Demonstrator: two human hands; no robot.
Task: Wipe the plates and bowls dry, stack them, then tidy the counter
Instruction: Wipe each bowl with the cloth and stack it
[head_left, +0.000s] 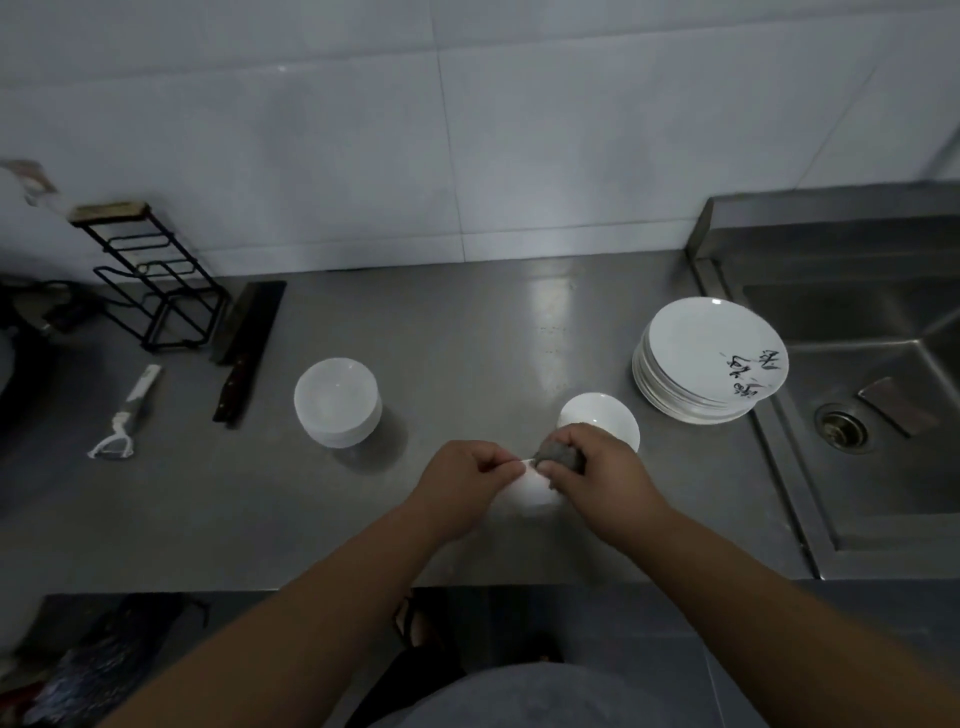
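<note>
My left hand (467, 473) pinches the rim of a small white bowl (530, 493) held just above the steel counter (467, 338). My right hand (597, 467) grips a balled grey cloth (558, 454) pressed against that bowl; most of the bowl is hidden by both hands. Another white bowl (602, 413) stands just behind my right hand. A stack of white bowls (337, 402) sits to the left. A stack of white plates (711, 358) with black writing on the top one stands at the right, beside the sink.
A steel sink (857, 395) with a drain fills the right side. At the left lie a cleaver (247, 348) and a white peeler (127, 415), with a black wire rack (156, 275) behind them. A tiled wall backs the counter.
</note>
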